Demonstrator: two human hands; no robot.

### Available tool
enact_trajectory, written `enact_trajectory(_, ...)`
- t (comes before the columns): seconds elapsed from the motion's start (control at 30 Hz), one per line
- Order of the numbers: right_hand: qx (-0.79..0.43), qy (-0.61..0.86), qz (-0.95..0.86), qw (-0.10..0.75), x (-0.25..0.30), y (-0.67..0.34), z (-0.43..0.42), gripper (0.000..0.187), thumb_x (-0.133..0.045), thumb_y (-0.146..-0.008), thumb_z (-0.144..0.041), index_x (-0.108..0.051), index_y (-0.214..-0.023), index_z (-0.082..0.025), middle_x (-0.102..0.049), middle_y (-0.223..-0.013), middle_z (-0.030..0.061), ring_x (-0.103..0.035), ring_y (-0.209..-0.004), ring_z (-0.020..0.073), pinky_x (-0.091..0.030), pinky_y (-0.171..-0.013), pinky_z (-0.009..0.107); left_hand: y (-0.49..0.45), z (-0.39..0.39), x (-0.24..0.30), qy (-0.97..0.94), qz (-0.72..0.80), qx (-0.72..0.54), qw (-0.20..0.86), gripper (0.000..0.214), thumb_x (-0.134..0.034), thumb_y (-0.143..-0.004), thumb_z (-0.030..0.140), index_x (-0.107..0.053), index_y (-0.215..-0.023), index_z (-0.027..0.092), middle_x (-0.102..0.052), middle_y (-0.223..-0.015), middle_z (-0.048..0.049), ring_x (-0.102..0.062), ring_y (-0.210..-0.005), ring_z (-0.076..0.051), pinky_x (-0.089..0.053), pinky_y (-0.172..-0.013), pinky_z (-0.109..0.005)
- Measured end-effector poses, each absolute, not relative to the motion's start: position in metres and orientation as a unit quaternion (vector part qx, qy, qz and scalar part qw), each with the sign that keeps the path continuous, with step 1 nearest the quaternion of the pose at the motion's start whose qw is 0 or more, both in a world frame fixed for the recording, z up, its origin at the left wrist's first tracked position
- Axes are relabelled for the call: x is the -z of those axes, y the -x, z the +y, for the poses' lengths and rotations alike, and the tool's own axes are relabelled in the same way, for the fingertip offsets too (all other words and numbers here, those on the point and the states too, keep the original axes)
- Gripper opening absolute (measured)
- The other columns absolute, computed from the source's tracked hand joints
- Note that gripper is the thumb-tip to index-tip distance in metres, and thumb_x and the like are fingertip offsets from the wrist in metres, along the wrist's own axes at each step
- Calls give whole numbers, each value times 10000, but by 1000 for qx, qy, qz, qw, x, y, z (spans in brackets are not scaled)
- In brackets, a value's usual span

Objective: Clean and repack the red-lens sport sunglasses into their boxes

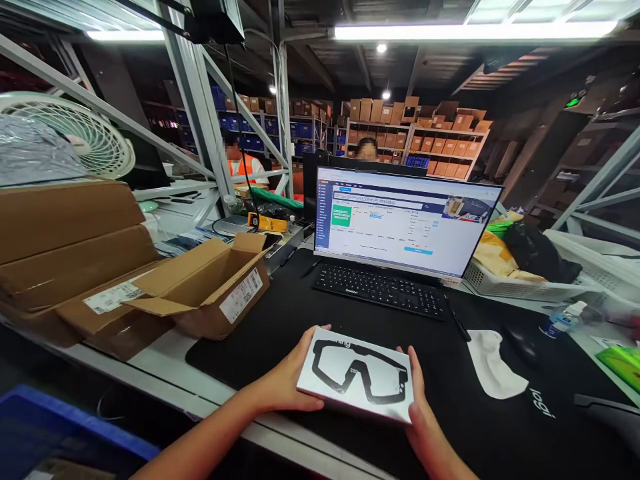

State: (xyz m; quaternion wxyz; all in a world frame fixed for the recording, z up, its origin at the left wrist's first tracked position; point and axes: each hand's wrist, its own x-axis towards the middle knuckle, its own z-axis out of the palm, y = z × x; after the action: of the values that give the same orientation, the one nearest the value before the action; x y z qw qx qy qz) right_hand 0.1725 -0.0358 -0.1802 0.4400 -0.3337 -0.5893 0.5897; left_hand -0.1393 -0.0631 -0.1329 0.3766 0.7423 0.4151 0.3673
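A flat white box (357, 372) printed with a picture of dark goggles is held level just above the black desk mat (260, 333). My left hand (289, 380) grips its left edge, thumb on the near side and fingers curled over the far corner. My right hand (419, 407) clasps the right edge, fingers under and along the side. Both hands hold the box in front of the black keyboard (383, 290).
A monitor (403, 223) with a web page stands behind the keyboard. An open cardboard carton (210, 287) and stacked cartons (65, 247) lie to the left. A white cloth (493, 363), a mouse (520, 343), a small bottle (563, 320) and a white basket (520, 287) sit right. Two people are behind the desk.
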Motion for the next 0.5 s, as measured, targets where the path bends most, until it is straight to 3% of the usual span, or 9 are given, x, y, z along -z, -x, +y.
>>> enact_trajectory(0.13,-608,299,-623,392,151,-159,-22,1438,-752,-594,-801,193,-1564,-317,-20,-1684,159,-205,-1522,344,-136,-1222,559,145,-73,115,-708,450,-434,329,1193,-767,-640,722,-176,-1528,188,-313,-1549,-211,-366,-1417,-396,-289,-1181,-564)
enact_trajectory(0.23,-545,317,-705,324,124,-163,-10,1461,-902,-574,-538,134,-1577,-309,-118,-1666,177,-244,-1510,333,-122,-1223,562,142,-82,91,-676,485,-476,285,1182,-837,-610,653,-226,-1524,219,-335,-1553,-190,-364,-1422,-404,-269,-1199,-574)
enact_trajectory(0.37,-449,362,-751,322,113,-166,3,1223,-883,-569,-318,-171,-1561,-250,-323,-1581,178,-337,-1463,335,-188,-1223,536,114,-82,64,-674,426,-532,285,1245,-871,-599,602,-139,-1564,313,-75,-1663,-133,-194,-1503,-423,-387,-1143,-567)
enact_trajectory(0.43,-485,337,-726,351,117,-164,5,1218,-888,-549,-336,-183,-1536,-226,-376,-1544,198,-388,-1433,349,-254,-1202,532,93,-75,62,-675,385,-556,294,1302,-834,-602,675,-36,-1573,336,57,-1672,-118,-123,-1521,-427,-435,-1104,-570)
enact_trajectory(0.5,-517,306,-711,366,121,-163,4,1216,-896,-533,-377,-197,-1515,-213,-384,-1539,213,-395,-1427,369,-272,-1188,550,74,-63,68,-693,369,-534,313,1389,-792,-590,750,80,-1574,302,22,-1666,-160,-141,-1519,-426,-373,-1144,-606)
